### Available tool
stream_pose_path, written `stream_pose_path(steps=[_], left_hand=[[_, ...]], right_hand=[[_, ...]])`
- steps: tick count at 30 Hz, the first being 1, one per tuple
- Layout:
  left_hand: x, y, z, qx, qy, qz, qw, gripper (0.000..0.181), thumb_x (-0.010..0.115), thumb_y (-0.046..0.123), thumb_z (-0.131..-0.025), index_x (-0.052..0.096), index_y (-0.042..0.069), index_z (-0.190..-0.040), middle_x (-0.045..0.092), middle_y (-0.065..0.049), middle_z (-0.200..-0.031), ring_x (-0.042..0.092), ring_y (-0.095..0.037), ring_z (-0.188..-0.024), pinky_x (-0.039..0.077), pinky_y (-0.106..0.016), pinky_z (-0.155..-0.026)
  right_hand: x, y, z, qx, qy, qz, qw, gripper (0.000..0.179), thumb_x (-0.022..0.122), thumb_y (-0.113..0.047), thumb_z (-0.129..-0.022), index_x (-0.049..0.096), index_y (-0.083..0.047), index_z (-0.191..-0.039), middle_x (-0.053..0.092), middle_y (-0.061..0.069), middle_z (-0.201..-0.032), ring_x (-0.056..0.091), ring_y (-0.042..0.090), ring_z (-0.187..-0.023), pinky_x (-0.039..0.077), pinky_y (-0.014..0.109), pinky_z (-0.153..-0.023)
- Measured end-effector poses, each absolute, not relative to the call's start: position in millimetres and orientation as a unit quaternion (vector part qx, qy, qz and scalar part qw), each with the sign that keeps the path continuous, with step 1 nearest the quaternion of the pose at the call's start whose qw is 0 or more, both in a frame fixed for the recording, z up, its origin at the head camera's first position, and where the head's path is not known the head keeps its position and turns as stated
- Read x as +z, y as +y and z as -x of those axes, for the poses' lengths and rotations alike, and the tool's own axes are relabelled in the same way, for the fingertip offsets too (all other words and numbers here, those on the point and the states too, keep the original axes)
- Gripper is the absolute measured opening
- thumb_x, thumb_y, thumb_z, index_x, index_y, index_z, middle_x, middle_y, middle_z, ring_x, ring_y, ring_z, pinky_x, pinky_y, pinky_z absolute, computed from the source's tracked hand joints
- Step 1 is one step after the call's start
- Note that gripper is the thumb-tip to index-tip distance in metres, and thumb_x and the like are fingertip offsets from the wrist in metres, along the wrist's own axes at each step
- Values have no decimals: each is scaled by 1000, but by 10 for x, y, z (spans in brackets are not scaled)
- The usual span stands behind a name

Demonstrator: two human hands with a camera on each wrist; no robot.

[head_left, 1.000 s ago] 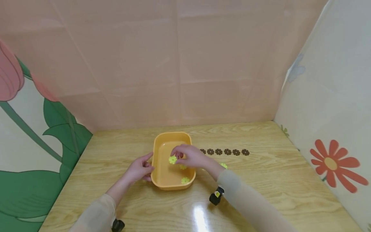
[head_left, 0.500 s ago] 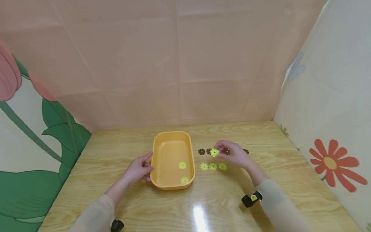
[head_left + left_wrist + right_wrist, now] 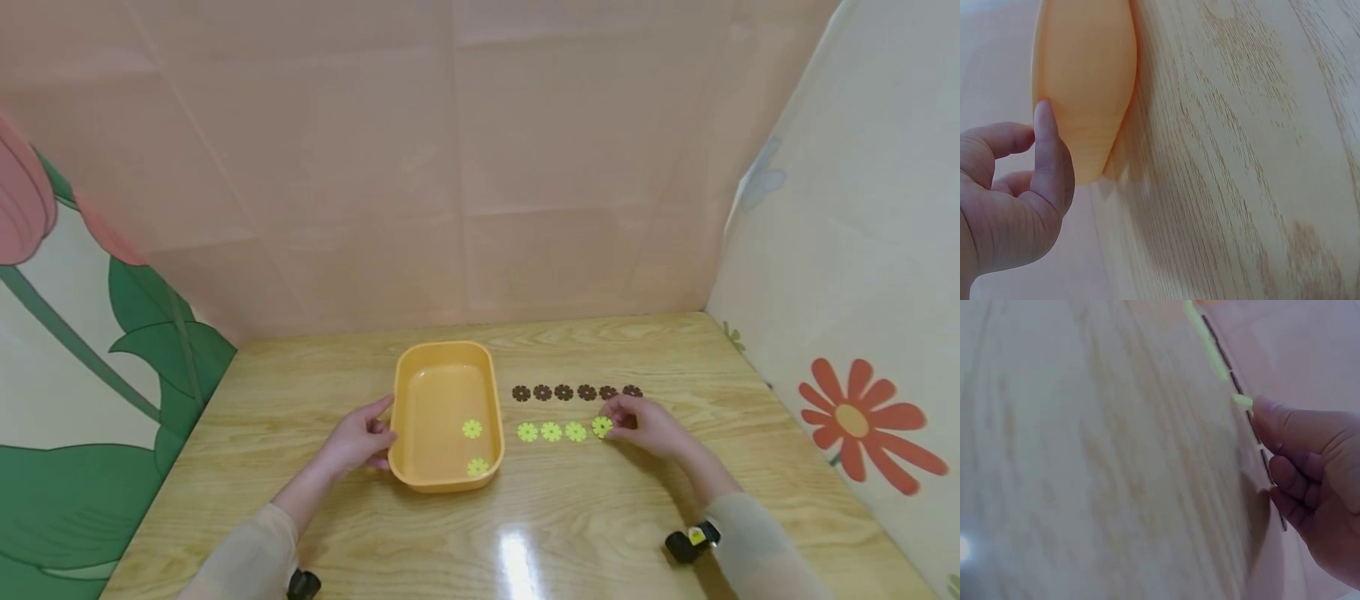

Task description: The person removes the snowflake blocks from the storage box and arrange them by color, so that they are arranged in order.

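Observation:
My left hand holds the left side of a yellow-orange plastic tray; in the left wrist view, fingers lie against its outer wall. Two yellow-green flower-shaped pieces lie inside the tray. To the right, my right hand pinches another yellow-green flower-shaped piece between thumb and finger, at the right end of a row of three like it. The right wrist view shows this piece slightly tilted at the thumb tip. Whether it touches the table cannot be seen.
Behind the yellow-green row runs a row of several dark brown flower-shaped pieces, the rightmost close to my right hand's fingers. The wooden table meets a pink backdrop at the back and printed panels at both sides.
My right hand has lifted a yellow-green flower-shaped piece out of the tray and carried it right, to the end of the yellow-green row. The left hand and the tray have stayed in place.

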State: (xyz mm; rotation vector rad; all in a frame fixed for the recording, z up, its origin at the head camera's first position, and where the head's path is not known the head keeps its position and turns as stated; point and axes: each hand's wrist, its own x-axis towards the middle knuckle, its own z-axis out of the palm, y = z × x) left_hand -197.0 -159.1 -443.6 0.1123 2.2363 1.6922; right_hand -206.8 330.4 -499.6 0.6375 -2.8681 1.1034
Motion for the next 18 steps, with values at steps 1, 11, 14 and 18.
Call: stream_pose_path(steps=[1, 11, 14, 18], left_hand=[[-4438, -1591, 1970, 594, 786, -40, 166, 69, 62, -6, -92, 30, -2, -153, 49, -9, -84, 55, -16, -62, 63, -38, -57], [-4452, -1592, 1976, 590, 789, -36, 165, 69, 62, -6, -91, 31, -2, -152, 50, -9, -83, 55, -16, -61, 63, -41, -58], [-4447, -1589, 1974, 588, 791, -35, 163, 69, 62, -6, -91, 31, -2, -152, 50, -9, -83, 55, -17, -61, 63, -41, -58], [-4442, -1589, 1974, 587, 793, -34, 162, 69, 63, -6, -91, 32, -1, -152, 50, -9, -83, 55, -16, -61, 63, -41, -59]], right_hand=[[-5006, 3319, 2067, 346, -917, -199, -2, 25, 80, -12, -82, 67, -9, -104, 60, -4, -85, 56, 10, -79, 54, 23, -69], [-5045, 3309, 2063, 329, -923, -201, 6, 21, 79, -13, -83, 68, -10, -101, 58, -7, -82, 52, 8, -75, 50, 22, -63], [-5071, 3303, 2068, 317, -923, -218, 26, 22, 81, -12, -81, 70, -9, -99, 59, -8, -83, 53, 8, -76, 52, 23, -65], [-5103, 3309, 2079, 283, -927, -240, 56, 24, 83, -15, -79, 71, -9, -98, 63, -8, -88, 56, 8, -81, 55, 26, -70]])
